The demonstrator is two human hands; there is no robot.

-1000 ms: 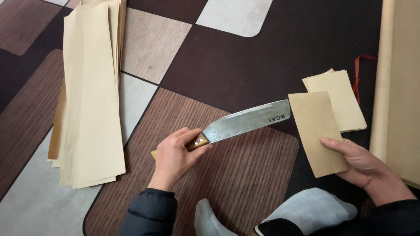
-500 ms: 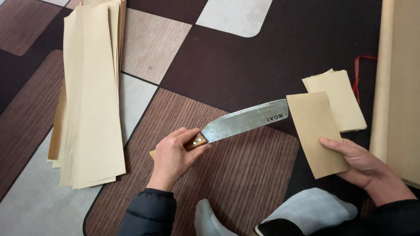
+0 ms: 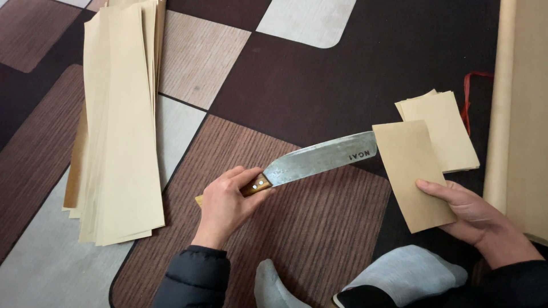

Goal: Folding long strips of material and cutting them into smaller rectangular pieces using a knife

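My left hand [image 3: 225, 205] grips the wooden handle of a large cleaver-like knife [image 3: 319, 159], its broad steel blade pointing right and slightly up. The blade tip reaches the left edge of a small tan paper piece [image 3: 412, 165], perhaps inside a fold; I cannot tell. My right hand [image 3: 462, 208] holds that piece by its lower right part, thumb on top. Just behind it lies a small stack of similar cut tan pieces [image 3: 442, 128] on the floor.
A tall pile of long tan paper strips [image 3: 117, 125] lies at the left on a patterned brown, beige and grey floor mat [image 3: 308, 57]. A large roll of tan paper [image 3: 522, 102] runs along the right edge, with a red string [image 3: 471, 94] beside it. My grey-socked feet [image 3: 399, 276] are at the bottom.
The paper piece and my right hand have shifted slightly left toward the blade tip. The knife and left hand have hardly moved.
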